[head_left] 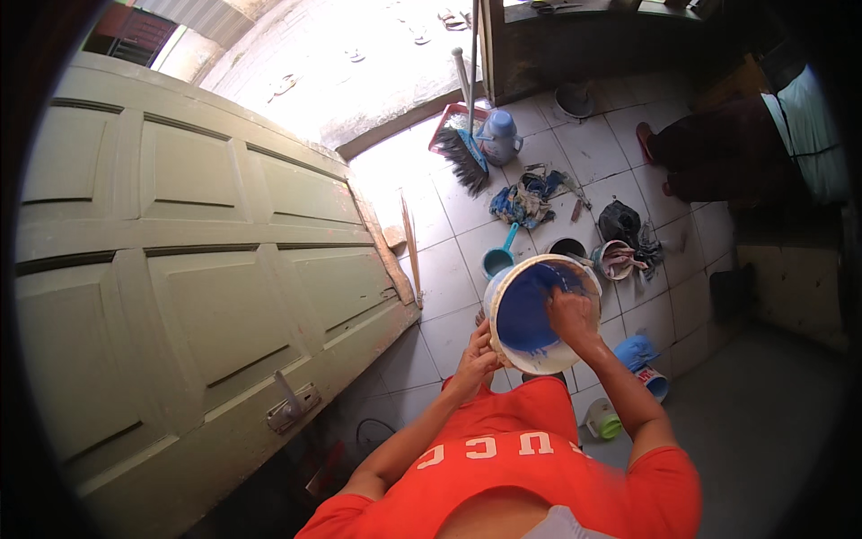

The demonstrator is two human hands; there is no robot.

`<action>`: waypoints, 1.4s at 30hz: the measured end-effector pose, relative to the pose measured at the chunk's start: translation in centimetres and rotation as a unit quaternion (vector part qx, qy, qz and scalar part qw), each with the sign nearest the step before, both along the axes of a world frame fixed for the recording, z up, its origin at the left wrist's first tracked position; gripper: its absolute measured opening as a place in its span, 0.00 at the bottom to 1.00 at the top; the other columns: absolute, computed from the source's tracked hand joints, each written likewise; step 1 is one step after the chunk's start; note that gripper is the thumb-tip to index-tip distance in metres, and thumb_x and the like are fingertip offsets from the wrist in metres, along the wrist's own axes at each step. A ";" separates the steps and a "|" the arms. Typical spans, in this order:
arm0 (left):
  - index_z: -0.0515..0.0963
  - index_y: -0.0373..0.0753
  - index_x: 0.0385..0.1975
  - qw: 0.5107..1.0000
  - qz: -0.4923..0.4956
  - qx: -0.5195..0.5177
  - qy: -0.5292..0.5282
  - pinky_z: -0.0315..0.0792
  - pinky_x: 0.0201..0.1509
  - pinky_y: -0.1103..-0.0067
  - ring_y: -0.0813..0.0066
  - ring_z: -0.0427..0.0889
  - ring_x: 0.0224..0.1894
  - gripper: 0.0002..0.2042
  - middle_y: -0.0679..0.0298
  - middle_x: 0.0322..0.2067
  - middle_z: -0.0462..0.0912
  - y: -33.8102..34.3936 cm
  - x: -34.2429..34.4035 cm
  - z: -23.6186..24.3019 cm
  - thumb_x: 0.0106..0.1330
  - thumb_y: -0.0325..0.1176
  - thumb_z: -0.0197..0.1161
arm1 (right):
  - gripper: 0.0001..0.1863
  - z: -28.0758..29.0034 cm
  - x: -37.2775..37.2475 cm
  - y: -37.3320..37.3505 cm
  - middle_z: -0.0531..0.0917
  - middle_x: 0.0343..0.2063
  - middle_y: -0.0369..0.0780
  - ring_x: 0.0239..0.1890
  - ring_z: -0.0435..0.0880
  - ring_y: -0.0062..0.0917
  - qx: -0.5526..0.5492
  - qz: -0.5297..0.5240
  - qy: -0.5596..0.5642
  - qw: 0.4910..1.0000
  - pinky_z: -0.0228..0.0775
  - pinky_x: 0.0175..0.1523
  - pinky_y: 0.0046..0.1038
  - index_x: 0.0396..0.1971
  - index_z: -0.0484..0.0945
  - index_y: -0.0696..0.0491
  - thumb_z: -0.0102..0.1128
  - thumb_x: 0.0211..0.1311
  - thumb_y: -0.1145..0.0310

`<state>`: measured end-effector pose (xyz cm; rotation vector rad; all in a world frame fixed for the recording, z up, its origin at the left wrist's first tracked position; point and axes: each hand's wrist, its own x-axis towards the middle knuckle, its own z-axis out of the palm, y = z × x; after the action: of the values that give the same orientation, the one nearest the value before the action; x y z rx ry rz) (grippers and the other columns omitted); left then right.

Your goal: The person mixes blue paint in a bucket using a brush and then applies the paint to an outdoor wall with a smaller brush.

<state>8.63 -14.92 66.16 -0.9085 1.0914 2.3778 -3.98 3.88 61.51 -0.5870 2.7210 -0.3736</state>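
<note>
A white bucket (539, 359) with blue paint inside is tilted in front of my body. My left hand (480, 357) grips its near left side. My right hand (570, 310) is inside the bucket over the blue paint, fingers curled round something I cannot make out. Just beyond the bucket lie a teal dipper (498, 262) and a dark container (567, 250), partly hidden by the bucket.
A panelled door (197, 305) fills the left. A broom (462, 162), grey-blue jug (501, 144), rags (525, 202), black bag (618, 220) and several containers (618, 260) lie on the tiles (458, 283). Another person (709, 162) is at upper right.
</note>
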 end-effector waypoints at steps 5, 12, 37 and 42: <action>0.66 0.38 0.61 0.996 0.052 -0.042 0.061 0.73 0.58 0.70 0.75 0.72 0.58 0.24 0.70 0.58 0.65 -5.6 -1.9 2.8 0.61 0.23 0.49 | 0.11 7.0 -3.8 -7.4 0.82 0.21 0.48 0.27 0.83 0.44 -0.050 0.135 -0.056 0.988 0.73 0.32 0.42 0.29 0.76 0.58 0.59 0.56 0.64; 0.65 0.37 0.60 0.980 0.166 -0.065 0.089 0.75 0.56 0.68 0.73 0.78 0.51 0.26 0.64 0.50 0.74 -13.5 -7.0 5.8 0.58 0.20 0.45 | 0.14 9.3 -9.9 -21.5 0.81 0.20 0.48 0.26 0.82 0.45 -0.158 0.199 -0.050 0.966 0.72 0.31 0.42 0.30 0.77 0.59 0.61 0.58 0.61; 0.70 0.35 0.55 0.964 0.248 -0.086 0.043 0.78 0.53 0.70 0.74 0.79 0.43 0.25 0.62 0.43 0.78 -46.2 -49.3 7.0 0.54 0.17 0.43 | 0.09 9.6 -58.5 -55.0 0.80 0.20 0.45 0.27 0.82 0.39 -0.209 0.230 0.073 0.948 0.72 0.30 0.37 0.25 0.79 0.55 0.64 0.53 0.65; 0.68 0.35 0.57 0.973 0.226 -0.050 0.018 0.77 0.52 0.72 0.77 0.78 0.44 0.26 0.63 0.45 0.77 -53.9 -60.9 8.4 0.55 0.17 0.44 | 0.08 8.3 -66.8 -61.2 0.81 0.21 0.46 0.27 0.82 0.40 -0.183 0.281 0.017 0.942 0.73 0.30 0.38 0.24 0.80 0.56 0.64 0.51 0.67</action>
<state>-52.28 -68.87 74.52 -1.2682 1.1219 2.7271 -70.78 -57.29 69.80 -1.4310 2.3733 -0.7181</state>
